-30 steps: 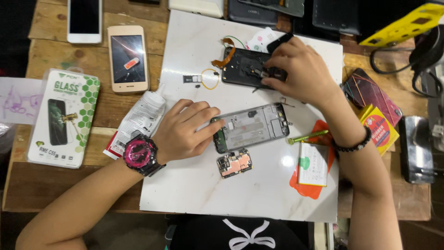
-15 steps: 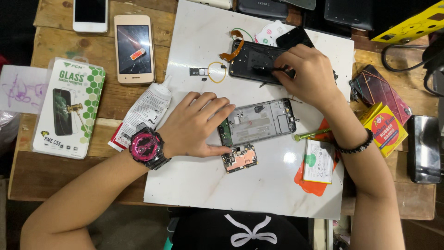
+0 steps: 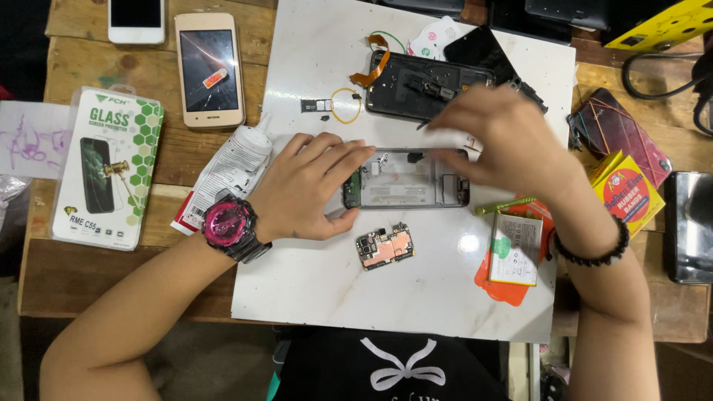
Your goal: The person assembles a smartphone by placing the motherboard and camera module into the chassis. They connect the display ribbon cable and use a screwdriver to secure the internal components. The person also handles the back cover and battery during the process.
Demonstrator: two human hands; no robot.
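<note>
- Phone frame (image 3: 407,179): stripped metal frame, flat near the middle of the white board (image 3: 319,297); landmark for all places below.
- Left hand (image 3: 308,189): at the frame's left end, fingers along its top edge, thumb on the lower left corner; grasping the frame. Pink watch (image 3: 230,226) on the wrist.
- Right hand (image 3: 497,141): blurred, over the frame's right end, fingertips pinched together near the top right edge; whether anything sits between them cannot be told. Black bead bracelet (image 3: 594,249) on the wrist.
- Circuit board (image 3: 385,246): just below the frame, apart from it.
- Black back cover (image 3: 416,83): above the frame, orange ribbon cable (image 3: 371,67) at its left end.
- Yellow ring (image 3: 345,105) and small tray (image 3: 316,105): above the frame's left end.
- Battery (image 3: 516,249): below and right of the frame, on an orange card (image 3: 501,286).
- Green screwdriver (image 3: 505,205): just right of the frame.
- White tube (image 3: 230,167): left of the frame, beyond the left hand, at the white board's edge.
- Gold phone (image 3: 209,70) and white phone (image 3: 136,18): upper left of the frame, on the wooden desk (image 3: 96,271).
- Screen protector pack (image 3: 108,167): far left of the frame.
- Yellow box (image 3: 627,193): right of the frame, past the right wrist.
</note>
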